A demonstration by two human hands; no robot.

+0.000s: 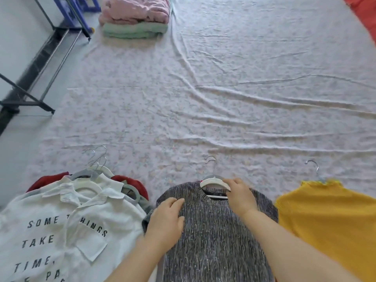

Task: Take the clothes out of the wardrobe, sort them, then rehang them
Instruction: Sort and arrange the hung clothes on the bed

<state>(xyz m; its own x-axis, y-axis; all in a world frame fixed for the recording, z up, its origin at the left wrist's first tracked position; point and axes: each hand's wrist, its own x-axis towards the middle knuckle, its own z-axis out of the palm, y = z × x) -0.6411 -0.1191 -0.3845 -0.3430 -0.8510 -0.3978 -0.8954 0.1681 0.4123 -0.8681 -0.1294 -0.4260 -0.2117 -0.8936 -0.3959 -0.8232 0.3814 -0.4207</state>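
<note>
A grey knitted sweater (213, 237) lies flat on the bed in front of me, on a white hanger (211, 182) with a metal hook. My left hand (165, 218) rests flat on the sweater's left shoulder. My right hand (240, 195) grips the hanger's right arm at the neckline. To the left lies a pile of white shirts (61, 226) on hangers, one printed with black letters, over a red garment (132, 185). To the right lies a yellow top (329, 222) on a hanger.
The bed sheet (203, 98) is pale, floral and wrinkled. Folded pink and green blankets (135, 19) sit at the far end. A black metal rack frame (40, 64) stands on the floor at the left. An orange cloth (364, 13) shows at the top right corner.
</note>
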